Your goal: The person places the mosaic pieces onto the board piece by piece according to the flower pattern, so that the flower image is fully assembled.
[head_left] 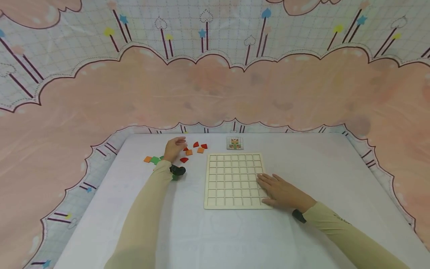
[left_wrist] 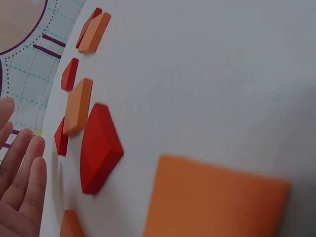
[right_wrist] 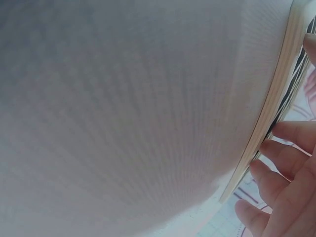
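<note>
A pale wooden board (head_left: 228,181) with a grid of square cells lies mid-table. My right hand (head_left: 283,192) rests on its right side, fingers stretched over the edge; the right wrist view shows these fingers (right_wrist: 269,180) along the board's rim (right_wrist: 266,111). My left hand (head_left: 174,148) hovers over loose flat pieces left of the board. Its fingers (left_wrist: 37,187) look fairly straight in the left wrist view, with nothing seen in them. Around it lie red curved-edge pieces (head_left: 184,160), orange squares (head_left: 189,152) and green pieces (head_left: 155,160), some hidden behind the hand and wrist.
Behind the board lies a small card (head_left: 234,143) with a coloured flower-like pattern on a grid. Another orange square (head_left: 147,159) sits at the far left of the pieces. A white cloth covers the table (head_left: 322,164), and a printed curtain (head_left: 215,93) hangs behind it.
</note>
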The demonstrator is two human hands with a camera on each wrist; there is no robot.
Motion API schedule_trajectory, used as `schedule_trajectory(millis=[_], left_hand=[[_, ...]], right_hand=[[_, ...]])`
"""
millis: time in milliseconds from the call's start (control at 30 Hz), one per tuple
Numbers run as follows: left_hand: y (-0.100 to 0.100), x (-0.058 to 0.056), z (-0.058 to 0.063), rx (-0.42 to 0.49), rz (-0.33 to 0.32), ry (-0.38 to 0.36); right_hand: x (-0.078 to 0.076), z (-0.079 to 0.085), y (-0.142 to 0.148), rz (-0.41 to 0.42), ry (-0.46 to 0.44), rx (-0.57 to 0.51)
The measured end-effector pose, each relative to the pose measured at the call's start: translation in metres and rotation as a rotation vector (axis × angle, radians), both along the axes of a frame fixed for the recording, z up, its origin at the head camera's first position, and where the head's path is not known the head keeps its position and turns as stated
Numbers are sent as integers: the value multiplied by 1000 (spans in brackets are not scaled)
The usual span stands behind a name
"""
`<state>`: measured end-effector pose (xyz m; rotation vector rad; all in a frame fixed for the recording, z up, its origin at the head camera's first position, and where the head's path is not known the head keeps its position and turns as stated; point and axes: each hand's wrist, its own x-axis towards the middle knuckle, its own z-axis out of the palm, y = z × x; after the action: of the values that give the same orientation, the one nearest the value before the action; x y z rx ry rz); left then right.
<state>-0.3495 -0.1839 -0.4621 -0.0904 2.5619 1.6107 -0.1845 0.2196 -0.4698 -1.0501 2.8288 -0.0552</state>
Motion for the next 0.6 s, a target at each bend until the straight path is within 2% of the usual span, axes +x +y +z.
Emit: schedule_trajectory(millis=[300, 600], left_hand=[[-5, -3, 0, -16, 3, -58], [-9, -14, -8, -66, -79, -103]], right_hand=[[0, 0, 0, 3, 7, -13], [-1, -4, 1, 7, 18, -14]])
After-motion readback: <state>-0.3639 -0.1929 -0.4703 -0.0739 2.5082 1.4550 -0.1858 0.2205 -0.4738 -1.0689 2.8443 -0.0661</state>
